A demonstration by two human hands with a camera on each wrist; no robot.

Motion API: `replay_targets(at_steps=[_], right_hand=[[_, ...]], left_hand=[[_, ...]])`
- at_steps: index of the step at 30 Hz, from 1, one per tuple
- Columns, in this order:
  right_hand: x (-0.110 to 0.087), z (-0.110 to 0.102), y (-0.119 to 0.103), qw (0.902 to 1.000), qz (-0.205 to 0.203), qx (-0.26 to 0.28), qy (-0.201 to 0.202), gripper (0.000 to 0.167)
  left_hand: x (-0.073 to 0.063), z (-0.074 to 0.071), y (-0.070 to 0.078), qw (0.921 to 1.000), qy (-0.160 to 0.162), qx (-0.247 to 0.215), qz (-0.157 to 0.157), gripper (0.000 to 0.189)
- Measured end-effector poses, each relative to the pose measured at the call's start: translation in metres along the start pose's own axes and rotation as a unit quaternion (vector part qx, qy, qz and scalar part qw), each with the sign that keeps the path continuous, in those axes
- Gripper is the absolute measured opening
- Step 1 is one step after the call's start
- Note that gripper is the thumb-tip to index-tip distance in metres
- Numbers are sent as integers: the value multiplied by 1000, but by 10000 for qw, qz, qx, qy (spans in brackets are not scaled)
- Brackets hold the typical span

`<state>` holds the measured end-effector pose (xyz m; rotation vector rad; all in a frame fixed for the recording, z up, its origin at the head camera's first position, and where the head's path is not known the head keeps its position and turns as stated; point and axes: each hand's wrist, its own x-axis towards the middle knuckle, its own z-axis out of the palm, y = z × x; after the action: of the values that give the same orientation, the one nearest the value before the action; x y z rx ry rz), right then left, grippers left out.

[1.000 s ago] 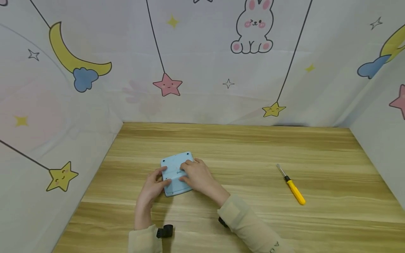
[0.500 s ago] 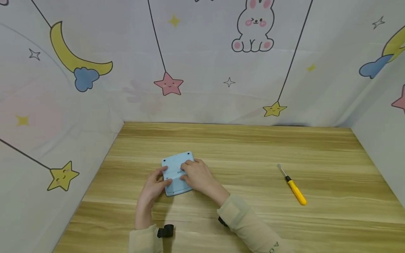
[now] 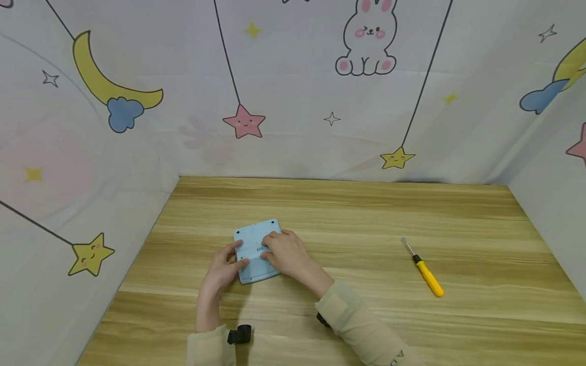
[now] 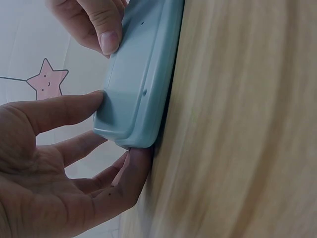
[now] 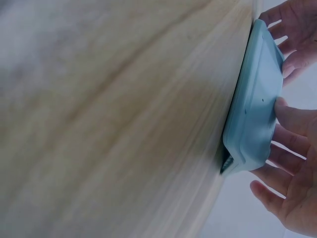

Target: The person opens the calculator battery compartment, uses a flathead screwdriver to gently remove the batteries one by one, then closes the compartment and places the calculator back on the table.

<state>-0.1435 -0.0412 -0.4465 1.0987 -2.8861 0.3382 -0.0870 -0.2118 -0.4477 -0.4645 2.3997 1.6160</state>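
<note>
A light blue calculator (image 3: 253, 235) lies back side up on the wooden table, left of centre. Small dark screw holes sit at its far corners, and a short slot shows mid-back. My left hand (image 3: 221, 269) holds its left edge; in the left wrist view the thumb lies on the back, with fingers around the side and one at the underside. My right hand (image 3: 289, 255) holds it from the right, with thumb and bent fingertips on the back near the slot. Its other fingers reach the far side in the right wrist view. The face with the keys is hidden.
A screwdriver (image 3: 425, 270) with a yellow handle lies to the right on the table (image 3: 348, 218). White cloth (image 3: 293, 91) printed with stars, moons and a rabbit hangs behind and along both sides. Black wrist mounts (image 3: 240, 334) sit at the beige cuffs.
Both hands stay nearly still on the calculator. My right fingertips have shifted very slightly to the right, and the mid-back mark between them looks a little different.
</note>
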Motion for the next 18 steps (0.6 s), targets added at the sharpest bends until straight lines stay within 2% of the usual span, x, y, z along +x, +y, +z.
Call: replay_targets(at_steps=[12,18], right_hand=[[1,2,0,9998,-114,-137,3,32],[0,3,-3,9986,-346,-402,9,28]], left_hand=[[1,0,-1,10000,-9,10,-14,57],[1,-1,-1,10000,-22,4,1,57]])
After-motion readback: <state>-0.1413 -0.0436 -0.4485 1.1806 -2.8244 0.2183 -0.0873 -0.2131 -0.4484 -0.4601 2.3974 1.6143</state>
